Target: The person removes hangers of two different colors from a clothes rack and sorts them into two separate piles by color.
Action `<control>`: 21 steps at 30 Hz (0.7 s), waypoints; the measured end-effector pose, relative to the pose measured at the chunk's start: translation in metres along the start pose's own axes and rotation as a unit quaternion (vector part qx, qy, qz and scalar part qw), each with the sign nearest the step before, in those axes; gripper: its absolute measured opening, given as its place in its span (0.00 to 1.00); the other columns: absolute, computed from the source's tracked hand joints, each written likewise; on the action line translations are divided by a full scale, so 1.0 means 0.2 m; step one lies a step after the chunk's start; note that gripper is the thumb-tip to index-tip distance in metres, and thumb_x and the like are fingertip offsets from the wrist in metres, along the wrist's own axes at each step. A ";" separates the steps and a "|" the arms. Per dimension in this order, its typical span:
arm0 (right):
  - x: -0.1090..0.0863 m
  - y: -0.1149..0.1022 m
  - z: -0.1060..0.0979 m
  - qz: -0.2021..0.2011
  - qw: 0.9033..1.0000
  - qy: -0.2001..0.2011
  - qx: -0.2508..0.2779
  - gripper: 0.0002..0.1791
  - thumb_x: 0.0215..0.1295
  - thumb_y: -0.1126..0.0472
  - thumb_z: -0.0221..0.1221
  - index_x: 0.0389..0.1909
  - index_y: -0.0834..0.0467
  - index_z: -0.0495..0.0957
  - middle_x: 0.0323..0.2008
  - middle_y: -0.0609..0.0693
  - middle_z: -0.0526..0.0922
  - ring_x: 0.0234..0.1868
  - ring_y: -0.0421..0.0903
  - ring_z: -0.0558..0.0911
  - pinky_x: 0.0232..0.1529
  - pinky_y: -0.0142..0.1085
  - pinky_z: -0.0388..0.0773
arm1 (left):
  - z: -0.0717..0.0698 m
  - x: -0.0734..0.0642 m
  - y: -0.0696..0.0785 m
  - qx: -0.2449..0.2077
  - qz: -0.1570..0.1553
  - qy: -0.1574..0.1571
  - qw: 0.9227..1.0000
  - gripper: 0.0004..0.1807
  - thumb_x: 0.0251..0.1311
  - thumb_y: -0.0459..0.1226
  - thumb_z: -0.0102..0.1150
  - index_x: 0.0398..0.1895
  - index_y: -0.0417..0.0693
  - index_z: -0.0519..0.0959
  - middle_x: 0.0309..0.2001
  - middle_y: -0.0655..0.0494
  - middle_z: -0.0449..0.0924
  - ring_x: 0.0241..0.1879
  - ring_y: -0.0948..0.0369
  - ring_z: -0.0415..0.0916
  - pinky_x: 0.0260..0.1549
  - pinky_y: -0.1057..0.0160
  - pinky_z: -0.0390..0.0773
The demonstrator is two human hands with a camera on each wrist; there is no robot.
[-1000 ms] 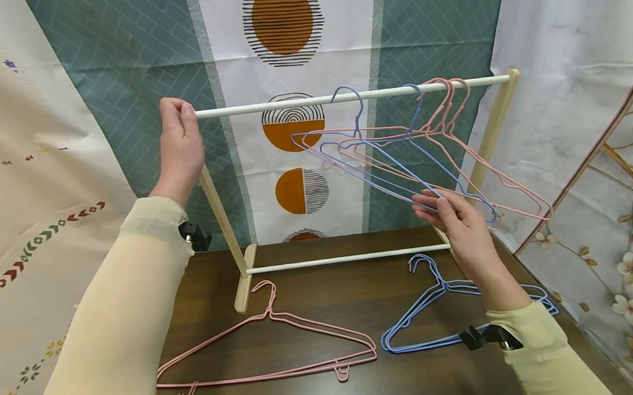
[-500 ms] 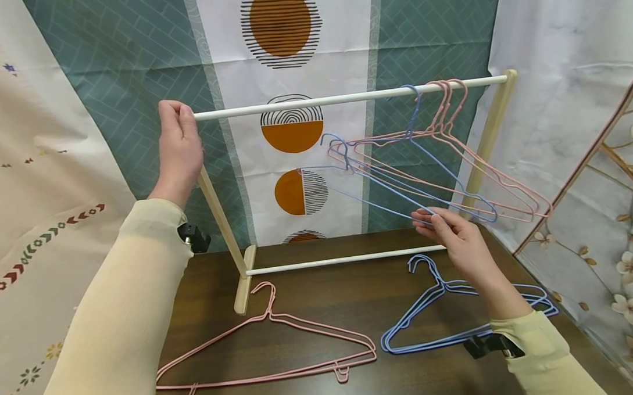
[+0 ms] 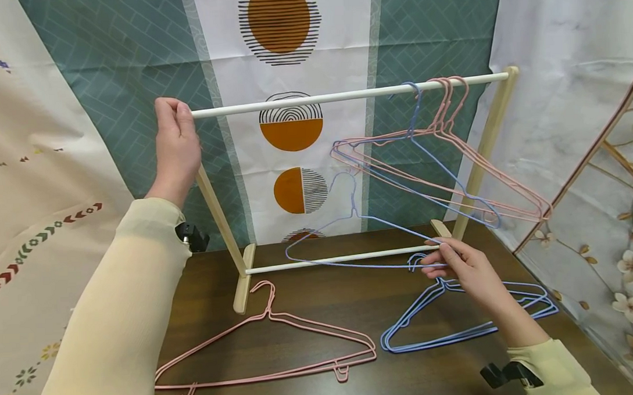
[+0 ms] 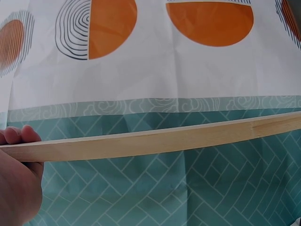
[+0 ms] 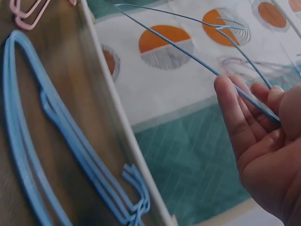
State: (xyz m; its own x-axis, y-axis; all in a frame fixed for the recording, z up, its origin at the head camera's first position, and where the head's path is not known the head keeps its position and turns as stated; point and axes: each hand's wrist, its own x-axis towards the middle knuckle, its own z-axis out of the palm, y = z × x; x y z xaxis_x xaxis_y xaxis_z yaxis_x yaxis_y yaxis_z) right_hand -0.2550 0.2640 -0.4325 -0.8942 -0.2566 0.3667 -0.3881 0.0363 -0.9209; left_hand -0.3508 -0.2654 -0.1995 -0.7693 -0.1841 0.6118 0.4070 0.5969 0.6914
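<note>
My left hand [image 3: 175,144] grips the top left corner of a clothes rack, where the white rail [image 3: 292,105] meets the wooden post [image 3: 220,218]; the left wrist view shows its fingers curled round the post [image 4: 117,145]. By one end, my right hand [image 3: 468,270] holds a blue hanger [image 3: 396,225] in front of the rack, below the rail and apart from it. This hanger's hook points up. On the rail's right part hang another blue hanger [image 3: 414,112] and several pink hangers [image 3: 453,137].
Pink hangers [image 3: 270,315] lie on the brown table [image 3: 309,302] at the front left. A stack of blue hangers [image 3: 404,322] lies at the right, partly behind my right hand. Along the rack's bottom runs a white bar [image 3: 345,258]. Patterned cloths [image 3: 431,36] stand behind and at both sides.
The blue hanger in my right hand has come off the rail and dropped lower, toward the bottom bar. My right hand has moved down with it. The left hand keeps its hold on the rack.
</note>
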 end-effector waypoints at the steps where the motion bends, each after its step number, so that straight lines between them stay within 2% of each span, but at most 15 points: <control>1: -0.02 0.01 -0.01 0.007 1.000 -0.003 0.001 0.17 0.92 0.62 0.46 0.66 0.60 0.80 0.44 0.59 0.92 0.42 0.49 0.94 0.46 0.41 0.89 | 0.00 0.00 0.00 0.001 -0.001 0.000 1.000 0.14 0.89 0.59 0.31 0.61 0.66 0.59 0.39 0.57 0.62 0.32 0.58 0.63 0.37 0.61 0.68; 4: -0.08 0.04 -0.06 0.025 1.000 -0.009 -0.005 0.17 0.93 0.61 0.45 0.65 0.57 0.80 0.43 0.60 0.92 0.41 0.50 0.94 0.45 0.41 0.90 | 0.00 0.00 0.00 0.001 0.000 0.001 1.000 0.15 0.88 0.59 0.31 0.61 0.65 0.59 0.38 0.57 0.62 0.32 0.58 0.64 0.37 0.61 0.68; 9: -0.17 0.09 -0.15 0.059 0.998 -0.013 0.015 0.16 0.93 0.60 0.45 0.61 0.49 0.83 0.39 0.61 0.91 0.39 0.50 0.93 0.41 0.41 0.90 | 0.00 0.01 0.00 0.004 0.001 0.003 1.000 0.15 0.89 0.59 0.31 0.62 0.65 0.59 0.38 0.57 0.62 0.31 0.58 0.64 0.36 0.61 0.68; 12: -0.22 0.11 -0.21 0.086 0.996 -0.008 0.033 0.16 0.93 0.60 0.46 0.59 0.48 0.84 0.38 0.60 0.91 0.37 0.49 0.93 0.39 0.40 0.90 | 0.00 0.01 0.00 0.005 0.002 0.003 1.000 0.15 0.89 0.59 0.31 0.61 0.65 0.59 0.38 0.57 0.62 0.31 0.58 0.64 0.35 0.61 0.67; 16: -0.28 0.14 -0.30 0.116 0.991 0.016 0.070 0.16 0.93 0.60 0.47 0.58 0.48 0.84 0.36 0.55 0.91 0.35 0.47 0.92 0.37 0.38 0.89 | 0.00 0.01 0.00 0.005 0.003 0.002 1.000 0.15 0.88 0.60 0.31 0.61 0.65 0.59 0.37 0.56 0.62 0.30 0.57 0.63 0.35 0.61 0.66; 21: -0.35 0.17 -0.43 0.133 0.982 0.036 0.131 0.18 0.93 0.61 0.45 0.58 0.47 0.85 0.35 0.51 0.91 0.34 0.43 0.91 0.35 0.33 0.87 | 0.00 0.00 0.00 0.005 0.002 0.003 1.000 0.15 0.89 0.59 0.31 0.61 0.65 0.59 0.37 0.55 0.61 0.30 0.57 0.62 0.36 0.61 0.66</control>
State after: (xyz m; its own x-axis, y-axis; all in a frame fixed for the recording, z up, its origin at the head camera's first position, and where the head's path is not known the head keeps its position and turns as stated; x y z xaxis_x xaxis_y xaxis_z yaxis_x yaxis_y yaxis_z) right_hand -0.2257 0.3669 -0.4783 -0.9735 -0.2019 0.1073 -0.0754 -0.1595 -0.9843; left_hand -0.3512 -0.2648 -0.1996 -0.7648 -0.1874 0.6165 0.4047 0.6049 0.6858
